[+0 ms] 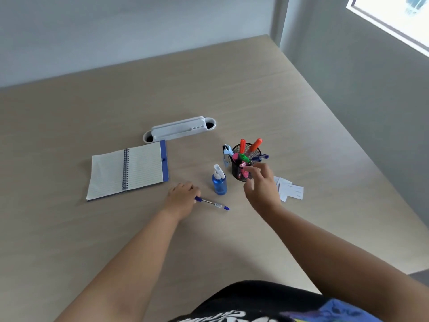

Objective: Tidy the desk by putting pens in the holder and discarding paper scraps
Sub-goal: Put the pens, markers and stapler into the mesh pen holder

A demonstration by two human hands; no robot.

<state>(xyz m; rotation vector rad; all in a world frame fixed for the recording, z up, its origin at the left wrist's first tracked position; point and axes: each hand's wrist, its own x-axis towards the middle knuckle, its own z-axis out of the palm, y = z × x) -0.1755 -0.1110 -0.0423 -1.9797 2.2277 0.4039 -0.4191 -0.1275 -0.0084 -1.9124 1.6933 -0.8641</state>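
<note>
A black mesh pen holder (239,173) stands on the desk with orange, green, pink and blue markers in it. My right hand (262,187) hovers just in front of and to the right of it, fingers apart and holding nothing. My left hand (182,197) rests on the desk with its fingers closed on the end of a blue ballpoint pen (216,205), which lies flat and points right. White paper scraps (291,190) lie on the desk to the right of my right hand, partly hidden by it.
A blue spray bottle (219,182) stands between my hands. A stapler (227,154) leans beside the holder's left. An open spiral notebook (127,169) lies to the left, with a white cable tray (180,129) behind it. The desk's right edge runs diagonally.
</note>
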